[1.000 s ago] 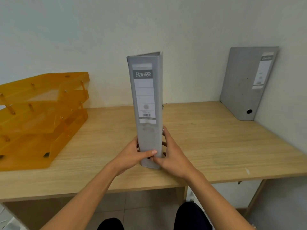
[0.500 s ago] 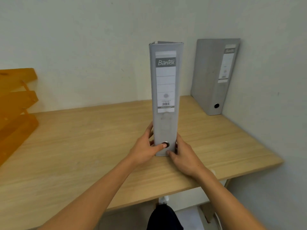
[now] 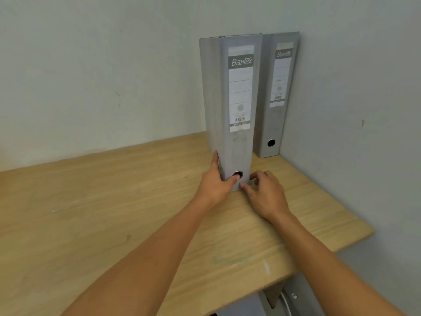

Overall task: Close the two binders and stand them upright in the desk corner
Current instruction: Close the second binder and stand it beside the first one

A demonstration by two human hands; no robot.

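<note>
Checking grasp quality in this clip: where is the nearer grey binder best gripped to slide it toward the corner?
Low on the upright grey lever-arch binder, from the front: left hand round the side cover, thumb at the spine's finger hole, right hand steadying the other side. It stands tall and narrow.

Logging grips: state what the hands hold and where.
The left hand grips the upright grey cardboard binder at its spine's bottom, thumb at the finger hole. The right hand touches its base corner.
</note>
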